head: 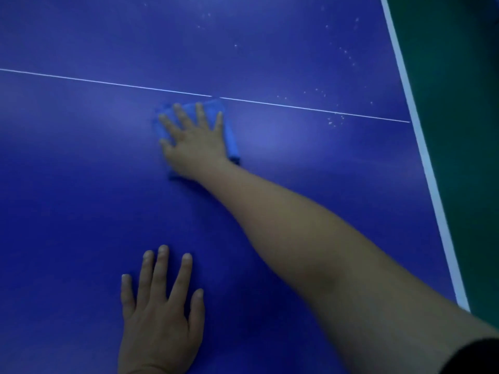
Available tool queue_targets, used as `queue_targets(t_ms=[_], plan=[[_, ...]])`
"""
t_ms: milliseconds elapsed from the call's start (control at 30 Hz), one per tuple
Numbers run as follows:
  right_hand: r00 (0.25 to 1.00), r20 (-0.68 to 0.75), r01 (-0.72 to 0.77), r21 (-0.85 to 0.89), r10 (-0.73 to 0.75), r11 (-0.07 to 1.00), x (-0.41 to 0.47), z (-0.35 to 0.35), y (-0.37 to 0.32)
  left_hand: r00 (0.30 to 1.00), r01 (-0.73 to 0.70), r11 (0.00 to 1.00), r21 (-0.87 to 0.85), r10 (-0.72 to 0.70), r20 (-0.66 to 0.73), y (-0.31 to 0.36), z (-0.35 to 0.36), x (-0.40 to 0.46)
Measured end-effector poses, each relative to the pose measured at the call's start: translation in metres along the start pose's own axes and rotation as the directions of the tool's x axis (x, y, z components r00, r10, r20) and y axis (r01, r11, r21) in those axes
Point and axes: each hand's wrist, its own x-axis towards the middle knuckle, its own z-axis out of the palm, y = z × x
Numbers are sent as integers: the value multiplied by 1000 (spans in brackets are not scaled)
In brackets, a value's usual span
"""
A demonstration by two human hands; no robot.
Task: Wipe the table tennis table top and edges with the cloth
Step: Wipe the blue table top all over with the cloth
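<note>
Blue table [81, 184], one cloth [232, 136], two hands

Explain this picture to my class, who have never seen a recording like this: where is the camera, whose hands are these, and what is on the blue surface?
There is no machine here. The single picture comes from a camera worn on a person's head, looking forward and down at their own two hands.

The blue surface is a table tennis table, with a thin white centre line across it and a white edge line on the right. Small pale specks dot the far right part.

The right hand reaches out and presses a folded blue cloth flat against the table with spread fingers. The left hand rests flat on the table, holding nothing.
</note>
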Motion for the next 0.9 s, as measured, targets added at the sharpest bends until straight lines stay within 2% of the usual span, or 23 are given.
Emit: queue_targets(t_ms=[67,133,267,333,367,433,500,600,667,700,767,800,867,900], plan=[[988,-40,-149,5,149,989,4,-9,60,1000,2,1000,-14,-2,-7,1,0,0],[933,-98,-348,2,347,937,-11,-17,141,1000,-2,1000,-28,2,-5,1,0,-1],[709,-88,-693,97,700,714,-77,-37,285,1000,-4,1000,-25,5,21,-1,0,-1],[608,-79,-776,151,790,612,-98,-43,314,999,2,1000,-27,-1,33,-1,0,-1],[581,-85,-792,170,810,586,-100,-43,316,999,1,1000,-21,-1,32,-1,0,-1],[591,-101,-781,175,800,599,-94,-39,297,1000,0,1000,-27,0,24,-1,0,-1],[709,-128,-682,125,693,721,-79,-31,255,1000,0,1000,-25,1,19,-2,0,-1],[940,-117,-326,-37,320,945,-68,-13,168,1000,-2,1000,-14,2,24,-2,0,0],[994,-33,-104,-74,102,992,-73,-6,145,1000,1,1000,-8,-1,22,-2,0,0],[997,-29,-76,-77,74,994,-75,-9,157,1000,3,1000,-7,-3,27,-1,0,0],[970,-108,-225,-75,217,971,-77,-17,213,999,17,1000,-12,-16,36,-1,-1,0],[927,-138,-354,-18,348,935,-81,-23,249,999,22,1000,-6,-21,40,0,-1,0],[775,-124,-609,113,620,785,-99,-38,320,999,26,1000,-4,-25,40,1,0,0],[703,-113,-687,147,702,712,-111,-43,341,999,25,1000,-6,-24,34,0,0,0]])
